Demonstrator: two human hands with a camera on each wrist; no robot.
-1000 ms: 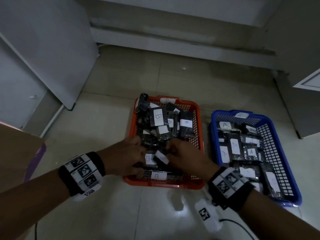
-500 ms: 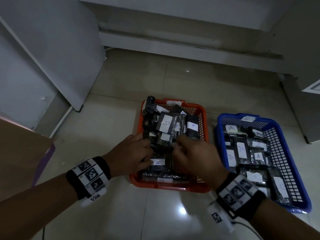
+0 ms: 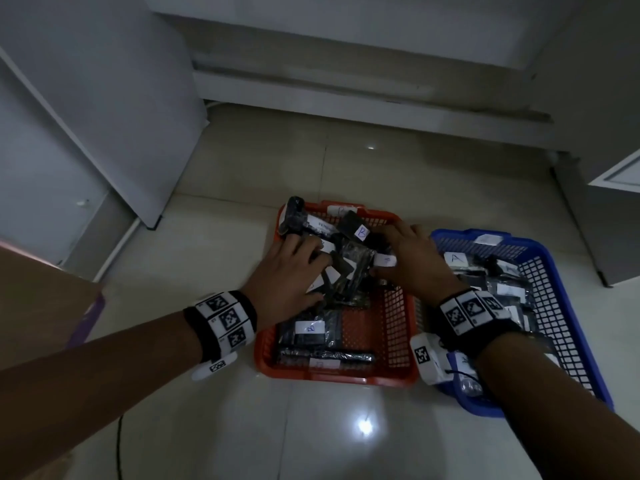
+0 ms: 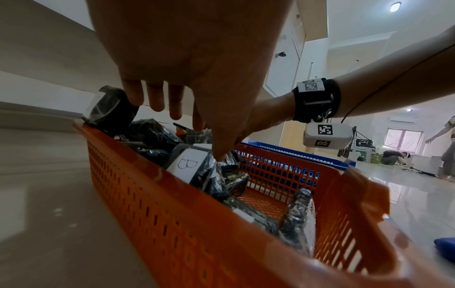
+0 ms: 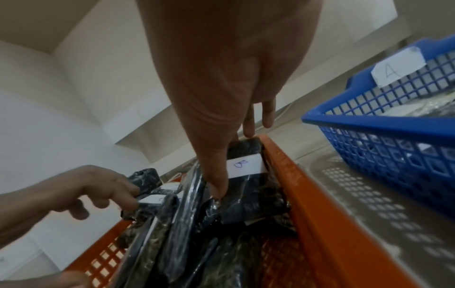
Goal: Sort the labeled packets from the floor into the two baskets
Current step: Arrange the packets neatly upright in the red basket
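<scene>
- The floor (image 3: 221, 427) is lying pale and glossy under everything, with both baskets sitting on it side by side.
- The blue basket (image 3: 554, 306) is sitting to my right, touching or nearly touching the orange one; a paper tag on its far rim is reading "A" (image 5: 399, 67), and packets inside it are showing "A" labels too.
- The orange basket (image 3: 391, 334) is sitting right in front of me, its far half heaped with dark plastic-wrapped packets (image 3: 349, 271), its near right part showing bare mesh.
- My left hand (image 3: 287, 278) is reaching into the left side of the heap, fingers loosely spread and bent over the packets; from the right wrist view its fingertips are pressing on a packet, but I cannot tell whether it is gripping one.
- My right hand (image 3: 412, 261) is lying over the right side of the heap, fingers stretched out flat, thumb pressing down on a packet beside a white label (image 5: 243, 165) reading "B".
- More "B" labels are showing: one on a packet under my left thumb (image 4: 189, 165), one at the far end (image 3: 362, 233), one near the front (image 3: 310, 328).
</scene>
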